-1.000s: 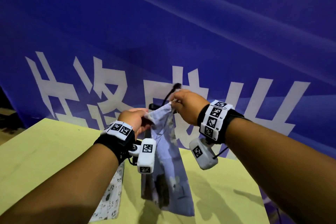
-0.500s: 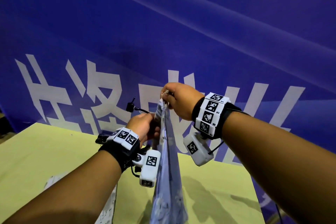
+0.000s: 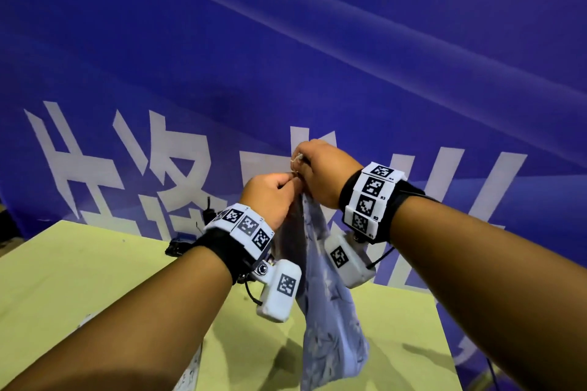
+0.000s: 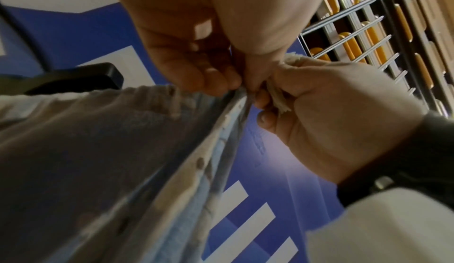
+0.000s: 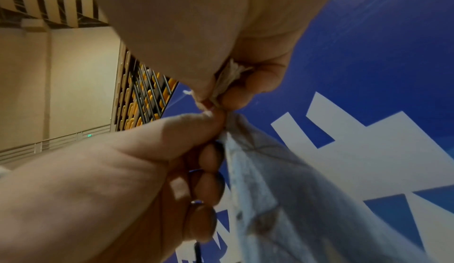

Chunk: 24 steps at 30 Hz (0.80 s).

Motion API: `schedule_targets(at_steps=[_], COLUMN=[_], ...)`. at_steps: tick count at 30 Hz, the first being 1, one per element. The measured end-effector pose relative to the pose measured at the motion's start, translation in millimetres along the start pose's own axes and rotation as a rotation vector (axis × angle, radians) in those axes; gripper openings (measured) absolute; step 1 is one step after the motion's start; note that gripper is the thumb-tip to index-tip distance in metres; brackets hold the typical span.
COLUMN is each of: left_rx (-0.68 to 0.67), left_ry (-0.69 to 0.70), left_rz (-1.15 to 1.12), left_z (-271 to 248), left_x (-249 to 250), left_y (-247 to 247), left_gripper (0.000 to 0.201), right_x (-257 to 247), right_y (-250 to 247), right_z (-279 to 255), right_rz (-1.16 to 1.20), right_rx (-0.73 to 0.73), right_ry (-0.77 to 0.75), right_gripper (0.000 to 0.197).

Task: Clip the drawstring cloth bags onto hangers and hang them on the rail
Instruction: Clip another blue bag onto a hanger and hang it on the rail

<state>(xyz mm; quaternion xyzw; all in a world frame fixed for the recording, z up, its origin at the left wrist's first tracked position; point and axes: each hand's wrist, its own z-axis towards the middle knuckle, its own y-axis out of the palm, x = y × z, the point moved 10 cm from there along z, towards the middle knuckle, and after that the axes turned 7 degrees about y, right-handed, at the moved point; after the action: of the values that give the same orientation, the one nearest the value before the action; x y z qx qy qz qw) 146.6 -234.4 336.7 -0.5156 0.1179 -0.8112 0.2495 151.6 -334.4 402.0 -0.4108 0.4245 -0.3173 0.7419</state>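
A blue-grey patterned drawstring bag (image 3: 330, 327) hangs in the air above the yellow-green table (image 3: 79, 263). My left hand (image 3: 276, 197) pinches the bag's top edge, thumb against fingertips. My right hand (image 3: 320, 168), just above it and touching it, grips the same top corner together with a bunch of cream drawstring cord (image 5: 230, 75). A black clip hanger (image 3: 178, 246) shows behind my left wrist, its hook (image 3: 208, 205) pointing up. It seems caught in my left hand's lower fingers, but that is partly hidden. The rail is not in view.
A second, white patterned bag (image 3: 190, 368) lies on the table, mostly hidden under my left forearm. A blue banner with white characters (image 3: 317, 57) stands close behind the table. The table's right edge (image 3: 444, 343) is near the hanging bag.
My hands have come together and risen. The bag's mouth, spread between them a second ago, is now gathered at one point. The hanger has moved down and left with my left hand.
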Motion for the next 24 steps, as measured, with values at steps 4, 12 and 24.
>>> schedule_targets(at_steps=[4, 12, 24], left_rx=[-0.084, -0.319, -0.173], left_ry=[-0.033, 0.004, 0.147], left_rz=[0.068, 0.589, 0.252], left_z=[-1.3, -12.2, -41.0], left_x=[6.5, 20.9, 80.9], left_y=[7.5, 31.2, 82.0], left_gripper=[0.02, 0.027, 0.017], right_x=[10.0, 29.6, 54.2], right_y=[-15.9, -54.7, -96.6], right_z=[1.0, -7.7, -57.7], right_rz=[0.059, 0.254, 0.708], right_rx=[0.05, 0.165, 0.222], right_ry=[0.049, 0.139, 0.137], right_gripper=[0.017, 0.021, 0.022])
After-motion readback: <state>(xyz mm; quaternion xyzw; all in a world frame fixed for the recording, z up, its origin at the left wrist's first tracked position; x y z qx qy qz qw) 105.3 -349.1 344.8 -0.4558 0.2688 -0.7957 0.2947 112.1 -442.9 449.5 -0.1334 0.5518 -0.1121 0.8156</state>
